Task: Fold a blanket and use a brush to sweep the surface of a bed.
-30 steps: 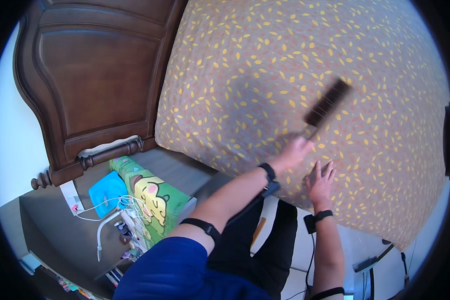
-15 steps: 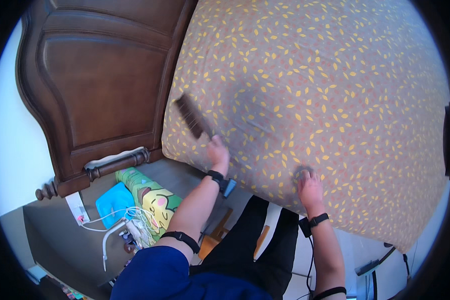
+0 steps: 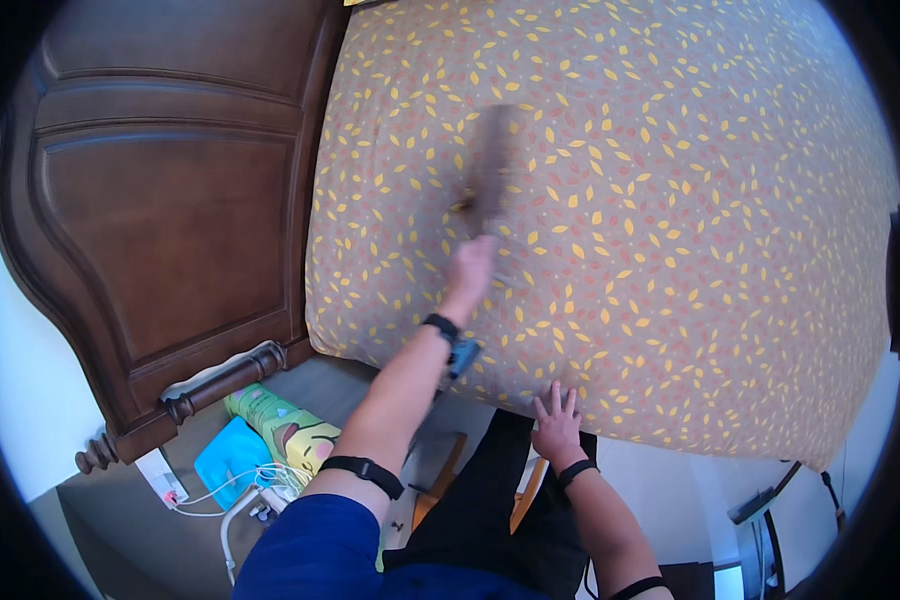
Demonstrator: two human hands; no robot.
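Note:
My left hand (image 3: 470, 272) is closed round the handle of a brown bed brush (image 3: 492, 165), which is smeared by motion. The brush reaches away from me over the grey-brown sheet (image 3: 650, 200) with its yellow and reddish leaf pattern; whether its bristles touch the cloth I cannot tell. At the near edge of the bed my right hand (image 3: 558, 425) rests with its fingers spread on the sheet, holding nothing.
A dark carved wooden headboard (image 3: 170, 230) rises on the left. Below it, a grey surface bears a blue object (image 3: 232, 460), a green patterned cushion (image 3: 280, 425), white cables (image 3: 275, 480) and a power strip (image 3: 160, 475). A wooden chair (image 3: 528, 497) stands by my legs.
The brush in my left hand has swung from beside the headboard to the right and farther over the bed. My right hand has drawn back to the bed's near edge, fingers spreading.

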